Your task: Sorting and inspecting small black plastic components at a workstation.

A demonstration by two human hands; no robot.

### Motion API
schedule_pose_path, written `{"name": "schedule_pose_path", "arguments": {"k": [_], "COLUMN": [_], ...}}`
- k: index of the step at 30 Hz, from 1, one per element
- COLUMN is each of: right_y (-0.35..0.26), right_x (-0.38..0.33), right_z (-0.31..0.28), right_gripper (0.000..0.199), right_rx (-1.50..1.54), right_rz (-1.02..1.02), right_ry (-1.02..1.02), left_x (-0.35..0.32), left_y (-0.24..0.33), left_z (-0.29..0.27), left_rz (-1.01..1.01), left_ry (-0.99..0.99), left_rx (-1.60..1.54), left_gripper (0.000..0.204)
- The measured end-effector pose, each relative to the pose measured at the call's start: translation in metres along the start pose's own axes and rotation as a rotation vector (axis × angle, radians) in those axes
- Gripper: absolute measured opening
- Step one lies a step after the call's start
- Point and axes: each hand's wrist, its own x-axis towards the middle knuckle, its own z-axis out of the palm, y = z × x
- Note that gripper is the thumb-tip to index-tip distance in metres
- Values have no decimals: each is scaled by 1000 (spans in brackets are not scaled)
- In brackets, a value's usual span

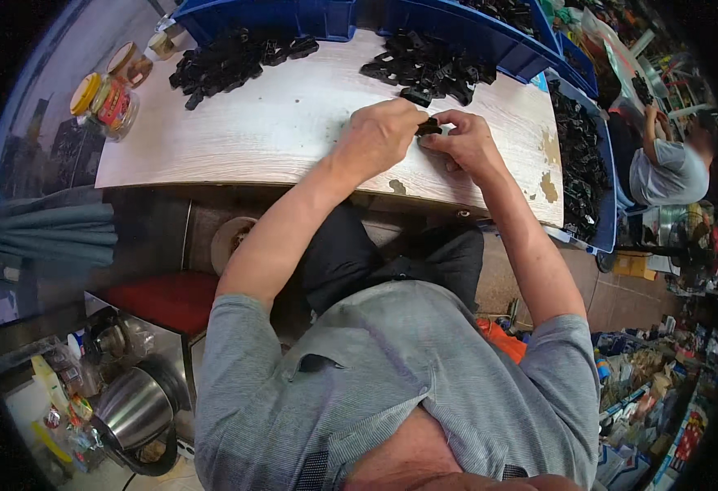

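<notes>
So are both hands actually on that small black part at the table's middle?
Touching. The head view shows the left hand and right hand meeting around the small black part, fingers closed on it from both sides, just above the wooden tabletop.

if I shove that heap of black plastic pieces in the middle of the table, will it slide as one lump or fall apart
The heap of black plastic pieces would probably spread rather than slide as one: the pieces lie loose and jumbled. They look small, rigid and light, so they should skid easily on the smooth table. Their angular shapes seem unlikely to roll.

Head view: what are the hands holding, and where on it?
A small black plastic part, pinched between both hands: left hand at its left end, right hand at its right end. Finer grip is hidden.
</notes>
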Motion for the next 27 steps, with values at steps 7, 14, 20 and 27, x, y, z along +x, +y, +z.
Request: {"name": "schedule_pose_path", "arguments": {"k": [7, 14, 20, 27], "right_y": [4, 0, -1, 11], "right_x": [0, 0, -4, -10], "right_z": [-1, -2, -3, -30], "right_gripper": [25, 25, 27, 22], "right_rx": [-2, -1, 20, 280], "right_rz": [-29, -42, -24, 91], "right_ry": [12, -26, -22, 14], "left_x": [15, 0, -3, 18], "left_y": [4, 4, 11, -66], "left_z": [4, -1, -2, -50], "left_rz": [123, 184, 103, -157], "left_ry": [-165, -121, -123, 308], "left_rx": [35, 93, 123, 553], "left_gripper": [23, 24, 24, 28]}}
